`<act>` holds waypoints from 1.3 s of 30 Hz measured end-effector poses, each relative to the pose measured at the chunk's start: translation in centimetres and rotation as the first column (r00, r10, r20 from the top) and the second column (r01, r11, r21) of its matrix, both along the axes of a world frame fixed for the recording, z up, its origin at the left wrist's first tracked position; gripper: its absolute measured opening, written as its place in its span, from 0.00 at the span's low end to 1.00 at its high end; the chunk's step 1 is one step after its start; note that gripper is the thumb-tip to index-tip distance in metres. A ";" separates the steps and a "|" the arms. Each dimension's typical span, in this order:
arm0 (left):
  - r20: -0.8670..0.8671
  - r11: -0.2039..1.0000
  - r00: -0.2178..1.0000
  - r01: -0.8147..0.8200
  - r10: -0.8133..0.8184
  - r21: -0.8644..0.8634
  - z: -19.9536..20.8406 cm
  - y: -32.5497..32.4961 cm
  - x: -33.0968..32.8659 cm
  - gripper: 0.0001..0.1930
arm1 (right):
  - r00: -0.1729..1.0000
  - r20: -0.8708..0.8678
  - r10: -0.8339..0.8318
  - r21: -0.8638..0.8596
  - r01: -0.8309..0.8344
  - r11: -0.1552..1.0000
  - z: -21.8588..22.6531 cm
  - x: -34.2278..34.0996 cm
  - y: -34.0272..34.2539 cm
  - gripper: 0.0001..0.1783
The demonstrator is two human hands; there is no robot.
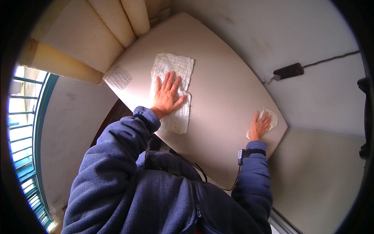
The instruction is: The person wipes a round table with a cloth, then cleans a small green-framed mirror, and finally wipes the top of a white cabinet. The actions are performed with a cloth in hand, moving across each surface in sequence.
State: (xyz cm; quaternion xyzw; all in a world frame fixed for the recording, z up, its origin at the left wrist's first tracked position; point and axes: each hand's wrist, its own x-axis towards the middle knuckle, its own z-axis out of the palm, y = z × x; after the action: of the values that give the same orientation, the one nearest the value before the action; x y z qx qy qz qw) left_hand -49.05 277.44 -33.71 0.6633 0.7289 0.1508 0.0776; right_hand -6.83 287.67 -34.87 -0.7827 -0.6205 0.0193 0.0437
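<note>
A smooth beige tabletop (222,97) spreads out in front of me. Across its left part lies a white gauze-like cloth (174,63), unfolded into a long, uneven strip. My left hand (167,94) rests flat on this cloth with its fingers spread. Near the right corner, a smaller cream cloth (274,121) sits under my right hand (259,126). That hand is also laid out flat, fingers apart and slightly blurred; the palm covers part of the cloth. Neither hand is gripping its cloth.
A printed label (119,77) is stuck at the tabletop's left corner. Cream padded upholstery (83,37) borders the far left edge. On the right, a black power strip (288,71) with a cable lies beyond the edge. A barred teal window frame (42,113) stands at left.
</note>
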 end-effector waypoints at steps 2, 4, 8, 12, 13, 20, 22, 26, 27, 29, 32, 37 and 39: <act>-0.001 1.000 1.000 0.004 -0.004 0.015 0.1 0.1 0.0 0.39 | 1.000 -0.012 0.026 0.019 -0.026 0.999 0.0 -1.0 -1.5 0.44; -0.008 1.000 1.000 0.005 -0.005 -0.001 0.1 0.1 0.1 0.39 | 0.999 -0.013 0.040 0.025 -0.039 0.999 0.0 -1.9 -2.5 0.43; -0.007 1.000 1.000 0.001 -0.001 -0.001 0.3 0.2 0.2 0.39 | 0.999 -0.022 0.032 0.075 -0.030 0.997 0.6 -2.6 -2.8 0.42; -0.009 1.000 1.000 -0.008 0.008 -0.002 0.2 0.2 0.3 0.40 | 1.000 -0.007 0.030 0.092 -0.030 0.995 0.8 -2.6 -2.6 0.41; -0.004 1.000 1.000 -0.013 0.013 -0.015 0.2 0.2 0.3 0.40 | 1.000 0.010 0.022 0.074 -0.023 0.997 0.7 -2.6 -2.6 0.41; -0.010 1.000 1.000 -0.004 0.003 -0.021 0.5 0.3 0.4 0.40 | 0.999 0.010 0.031 0.097 -0.032 0.995 0.2 -2.3 -2.5 0.41; -0.002 1.000 1.000 -0.008 0.008 -0.023 0.5 0.4 0.4 0.40 | 0.999 0.038 0.033 0.069 -0.035 0.997 0.3 -2.4 -2.5 0.41; -0.003 1.000 1.000 0.004 -0.004 -0.021 0.4 0.4 0.3 0.40 | 1.000 -0.007 0.031 0.066 -0.030 0.997 0.6 -3.2 -2.9 0.42; 0.002 1.000 1.000 0.005 -0.005 -0.019 0.3 0.4 0.3 0.40 | 1.000 -0.005 0.024 0.062 -0.024 0.998 0.5 -3.7 -3.2 0.42; 0.006 1.000 1.000 0.008 -0.008 -0.015 0.2 0.4 0.4 0.41 | 0.999 -0.004 0.042 0.058 -0.042 0.997 0.3 -4.9 -4.1 0.43; -0.010 0.999 1.000 0.018 -0.019 -0.031 0.3 0.6 0.3 0.41 | 0.992 0.031 0.125 0.057 -0.127 0.990 0.2 -7.7 -6.5 0.41; -0.045 0.994 0.993 0.106 -0.108 -0.031 0.7 0.9 -0.9 0.41 | 0.895 -0.057 0.443 0.052 -0.440 0.896 2.5 -14.2 -14.3 0.42; -0.045 0.989 0.988 0.148 -0.149 -0.024 0.8 1.1 -1.4 0.40 | 0.817 -0.123 0.563 0.046 -0.562 0.826 4.3 -16.2 -18.6 0.42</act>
State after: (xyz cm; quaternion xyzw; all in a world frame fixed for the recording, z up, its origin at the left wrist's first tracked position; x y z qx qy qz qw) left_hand -50.46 278.54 -32.91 0.7183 0.6805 0.1216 0.0781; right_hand -23.03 269.11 -30.52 -0.5615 -0.8197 0.0803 0.0797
